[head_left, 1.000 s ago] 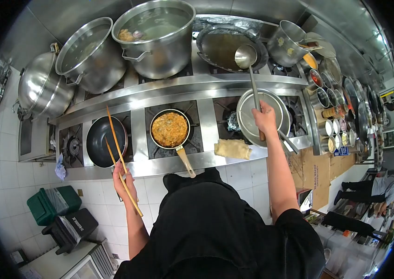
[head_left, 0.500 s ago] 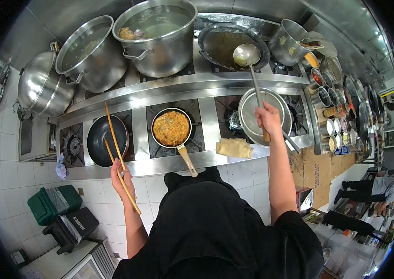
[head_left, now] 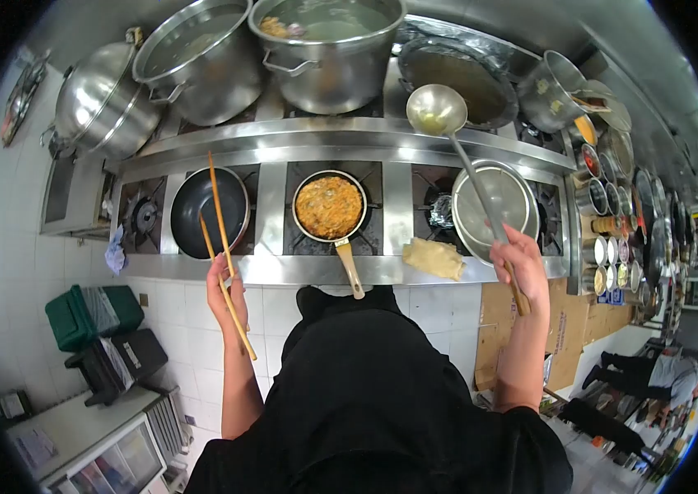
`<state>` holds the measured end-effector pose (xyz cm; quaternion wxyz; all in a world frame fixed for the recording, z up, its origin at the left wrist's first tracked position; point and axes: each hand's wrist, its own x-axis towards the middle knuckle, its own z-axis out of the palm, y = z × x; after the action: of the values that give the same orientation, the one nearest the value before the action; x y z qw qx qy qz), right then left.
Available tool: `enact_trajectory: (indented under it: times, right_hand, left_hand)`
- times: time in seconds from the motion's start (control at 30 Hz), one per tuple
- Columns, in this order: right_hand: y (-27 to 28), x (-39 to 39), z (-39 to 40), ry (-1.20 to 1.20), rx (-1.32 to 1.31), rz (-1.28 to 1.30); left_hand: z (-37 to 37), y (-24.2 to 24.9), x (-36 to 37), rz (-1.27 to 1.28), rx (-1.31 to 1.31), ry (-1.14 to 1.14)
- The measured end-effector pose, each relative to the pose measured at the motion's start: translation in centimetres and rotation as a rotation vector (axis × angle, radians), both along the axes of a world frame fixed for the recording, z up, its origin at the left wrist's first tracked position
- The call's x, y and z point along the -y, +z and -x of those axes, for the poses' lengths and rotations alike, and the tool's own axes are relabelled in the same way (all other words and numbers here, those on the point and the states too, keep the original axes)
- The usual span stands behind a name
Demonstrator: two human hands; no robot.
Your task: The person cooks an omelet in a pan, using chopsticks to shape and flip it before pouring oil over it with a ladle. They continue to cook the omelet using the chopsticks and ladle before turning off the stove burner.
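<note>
A pair of long wooden chopsticks (head_left: pixel 222 239) is held in my left hand (head_left: pixel 226 290), tips apart over the empty black frying pan (head_left: pixel 192 216). My right hand (head_left: pixel 522 262) grips the long handle of a metal ladle (head_left: pixel 437 110). A little yellowish liquid lies in the ladle's bowl, which is in front of the dark oil-filled wok (head_left: pixel 472 82). Under that handle sits a round strainer (head_left: pixel 493 210) over a pot. Between my hands, a browned, orange-flecked egg-like pancake (head_left: pixel 329 207) fills a small frying pan (head_left: pixel 349 267) on the burner.
A folded beige cloth (head_left: pixel 434 258) lies on the stove's front edge. Two large stockpots (head_left: pixel 328 70) and a domed steamer (head_left: pixel 106 99) stand behind. Seasoning containers (head_left: pixel 600 247) line the right side. Bins (head_left: pixel 93 317) are at lower left; another person (head_left: pixel 653 375) is far right.
My right hand has drawn the ladle back toward me from over the wok, its handle now tilted. The view has shifted, so the stove appears further right and higher. My left hand still holds the chopsticks.
</note>
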<state>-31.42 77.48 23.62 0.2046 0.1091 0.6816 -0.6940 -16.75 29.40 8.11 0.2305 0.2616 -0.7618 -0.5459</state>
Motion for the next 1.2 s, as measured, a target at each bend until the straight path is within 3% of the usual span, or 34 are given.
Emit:
enact_trajectory:
  times: [0.2, 0.4, 0.6, 1.2]
  right_hand:
    - [-3.8, 2.8, -3.3, 0.138, 0.098, 0.046]
    - [-11.4, 7.1, -4.7, 0.273, 0.183, 0.056]
    - [-16.9, 10.5, -4.5, 0.373, 0.093, 0.0]
    - [-21.8, 12.9, -3.2, 0.362, -0.206, -0.292]
  left_hand:
    - [-1.0, 0.3, 0.0, 0.012, -0.007, 0.006]
    - [-2.4, 0.3, 0.6, -0.062, -0.001, 0.047]
    - [-3.7, -0.2, 1.4, -0.075, -0.014, 0.085]
    - [-5.4, 0.7, 1.7, -0.028, 0.01, 0.155]
